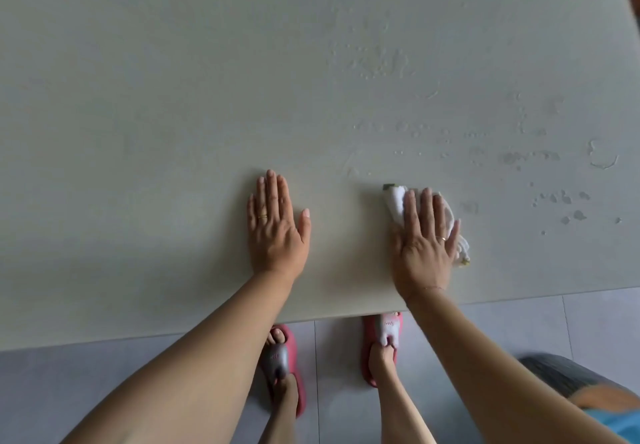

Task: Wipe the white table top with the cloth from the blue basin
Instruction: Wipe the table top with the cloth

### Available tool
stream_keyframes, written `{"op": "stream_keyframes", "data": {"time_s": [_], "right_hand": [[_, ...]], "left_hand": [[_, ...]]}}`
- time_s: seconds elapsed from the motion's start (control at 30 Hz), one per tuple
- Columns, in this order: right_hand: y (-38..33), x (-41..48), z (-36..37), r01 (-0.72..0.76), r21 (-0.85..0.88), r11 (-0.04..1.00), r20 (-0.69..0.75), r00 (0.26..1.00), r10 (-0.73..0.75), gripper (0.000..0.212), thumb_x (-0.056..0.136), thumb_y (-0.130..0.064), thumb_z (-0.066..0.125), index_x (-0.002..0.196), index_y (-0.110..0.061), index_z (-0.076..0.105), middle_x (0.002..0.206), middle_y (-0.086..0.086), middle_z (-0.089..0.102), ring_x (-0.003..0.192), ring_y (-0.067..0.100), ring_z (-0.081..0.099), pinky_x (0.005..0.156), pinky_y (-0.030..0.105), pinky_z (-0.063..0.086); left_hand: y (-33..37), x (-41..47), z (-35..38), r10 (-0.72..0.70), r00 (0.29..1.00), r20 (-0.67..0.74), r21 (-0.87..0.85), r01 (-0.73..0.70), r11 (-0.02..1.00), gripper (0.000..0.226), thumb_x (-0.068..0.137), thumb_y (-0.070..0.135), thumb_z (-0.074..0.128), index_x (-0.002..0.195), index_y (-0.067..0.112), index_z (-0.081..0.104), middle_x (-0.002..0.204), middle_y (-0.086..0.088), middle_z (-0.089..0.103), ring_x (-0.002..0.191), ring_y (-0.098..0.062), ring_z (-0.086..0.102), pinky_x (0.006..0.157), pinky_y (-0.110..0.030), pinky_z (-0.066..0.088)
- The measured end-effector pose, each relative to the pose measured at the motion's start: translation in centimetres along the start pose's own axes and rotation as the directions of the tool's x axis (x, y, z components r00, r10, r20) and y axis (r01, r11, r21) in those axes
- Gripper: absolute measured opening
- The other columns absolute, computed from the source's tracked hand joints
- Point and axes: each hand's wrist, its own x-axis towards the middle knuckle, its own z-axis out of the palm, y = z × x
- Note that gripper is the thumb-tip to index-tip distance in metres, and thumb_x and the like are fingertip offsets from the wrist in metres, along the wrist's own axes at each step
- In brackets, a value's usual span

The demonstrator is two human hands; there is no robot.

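Landmark: near edge of the table (138, 97).

Cloth (394, 201) is lying on the table a little way in from that edge, right of centre. It is sitting bunched into a loose white roll. Long axis is running diagonally: one greenish tip is pointing away from the edge and to the left, the other toward the edge and to the right.

Right hand (424, 246) is lying flat on the roll and pressing it down. Its fingers (426, 208) are lying straight and close together, pointing away from the edge and crossing the roll at a slant. Both tips of the roll are sticking out past the hand.

Left hand (277, 232) is resting on bare table, about as far in from the edge as the right hand and well apart from the cloth. Fingers are lying together, thumb standing out to the side, holding nothing. It looks to be bracing.

Water drops (561, 198) and smears are showing farther from the edge and to the right of the cloth. The roll's broad side is facing that way, so a push out and rightward is looking like the likely stroke. Right hand is the nearer one for it.

Basin is not showing clearly.
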Motion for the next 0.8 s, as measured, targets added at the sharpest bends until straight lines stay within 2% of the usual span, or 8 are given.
{"op": "stream_keyframes", "data": {"time_s": [0.07, 0.17, 0.33, 0.4, 0.47, 0.57, 0.7, 0.8], "right_hand": [[-2.8, -0.8, 0.7, -0.052, 0.042, 0.998, 0.001, 0.999, 0.052, 0.065, 0.088, -0.039, 0.026, 0.150, -0.028, 0.010, 0.159, -0.002, 0.002, 0.145, 0.012, -0.007, 0.115, 0.044, -0.012], [-6.9, -3.5, 2.1, 0.242, 0.044, 0.969, 0.052, 0.968, -0.244, 0.060, 0.091, -0.040, 0.030, 0.148, -0.029, 0.019, 0.157, -0.004, 0.006, 0.145, 0.015, -0.002, 0.115, 0.046, -0.008], [-3.8, -0.4, 1.1, 0.603, -0.058, 0.795, 0.074, 0.797, -0.599, 0.053, 0.094, -0.039, 0.035, 0.146, -0.028, 0.032, 0.154, -0.001, 0.026, 0.144, 0.017, 0.016, 0.116, 0.049, 0.013], [-1.5, 2.5, 0.3, 0.514, -0.064, 0.855, 0.071, 0.857, -0.510, 0.055, 0.094, -0.038, 0.035, 0.147, -0.029, 0.025, 0.157, -0.001, 0.020, 0.145, 0.016, 0.012, 0.116, 0.046, 0.006], [-1.1, 4.5, -0.2, 0.258, -0.022, 0.966, 0.015, 0.966, -0.258, 0.056, 0.096, -0.034, 0.035, 0.149, -0.030, 0.018, 0.159, -0.002, 0.012, 0.146, 0.014, 0.004, 0.117, 0.044, -0.003], [-4.7, 3.9, 0.7, -0.019, 0.061, 0.998, -0.040, 0.999, 0.021, 0.060, 0.093, -0.032, 0.035, 0.149, -0.029, 0.014, 0.159, 0.000, 0.005, 0.146, 0.016, -0.002, 0.115, 0.045, -0.010], [-10.1, 0.2, 2.6, 0.320, 0.077, 0.944, 0.044, 0.945, -0.323, 0.055, 0.095, -0.035, 0.031, 0.149, -0.030, 0.017, 0.158, -0.004, 0.007, 0.146, 0.015, -0.002, 0.112, 0.042, -0.019], [-8.5, 1.9, 1.9, 0.550, 0.073, 0.832, 0.085, 0.828, -0.555, 0.052, 0.098, -0.037, 0.036, 0.148, -0.031, 0.023, 0.157, -0.004, 0.015, 0.146, 0.015, 0.003, 0.116, 0.042, -0.007]], "left_hand": [[0.1, 0.0, 0.0, 0.002, 1.000, 0.004, 0.004, -0.002, 1.000, 0.068, 0.092, 0.042, 0.022, 0.147, 0.001, 0.022, 0.155, -0.016, 0.020, 0.144, -0.032, 0.019, 0.117, -0.045, 0.015], [0.1, 0.1, 0.0, -0.001, 1.000, 0.014, 0.000, 0.001, 1.000, 0.070, 0.089, 0.040, 0.020, 0.147, 0.001, 0.021, 0.156, -0.016, 0.017, 0.145, -0.031, 0.016, 0.118, -0.044, 0.012], [0.2, 0.0, -0.4, 0.009, 1.000, 0.000, -0.018, -0.009, 1.000, 0.070, 0.087, 0.037, 0.024, 0.146, 0.000, 0.024, 0.155, -0.017, 0.022, 0.143, -0.033, 0.020, 0.117, -0.045, 0.016], [0.2, 0.0, -0.3, 0.013, 1.000, -0.003, -0.002, -0.013, 1.000, 0.068, 0.091, 0.039, 0.024, 0.146, 0.000, 0.024, 0.155, -0.017, 0.021, 0.143, -0.033, 0.020, 0.117, -0.045, 0.017], [0.2, 0.0, -0.3, 0.011, 1.000, -0.001, 0.005, -0.011, 1.000, 0.068, 0.093, 0.041, 0.023, 0.146, 0.000, 0.024, 0.155, -0.018, 0.021, 0.143, -0.033, 0.020, 0.117, -0.045, 0.016], [0.3, 0.0, -0.2, 0.007, 1.000, 0.006, 0.012, -0.007, 1.000, 0.067, 0.093, 0.040, 0.023, 0.146, -0.001, 0.025, 0.154, -0.018, 0.023, 0.143, -0.034, 0.021, 0.116, -0.046, 0.018], [0.2, 0.1, -0.2, 0.021, 1.000, -0.004, 0.017, -0.020, 1.000, 0.061, 0.093, 0.032, 0.027, 0.141, -0.005, 0.033, 0.149, -0.023, 0.030, 0.138, -0.037, 0.030, 0.112, -0.051, 0.028], [0.1, 0.1, -0.2, 0.031, 0.999, -0.030, 0.006, -0.031, 0.999, 0.059, 0.094, 0.030, 0.030, 0.140, -0.006, 0.036, 0.148, -0.023, 0.034, 0.137, -0.038, 0.033, 0.112, -0.051, 0.027]]}}
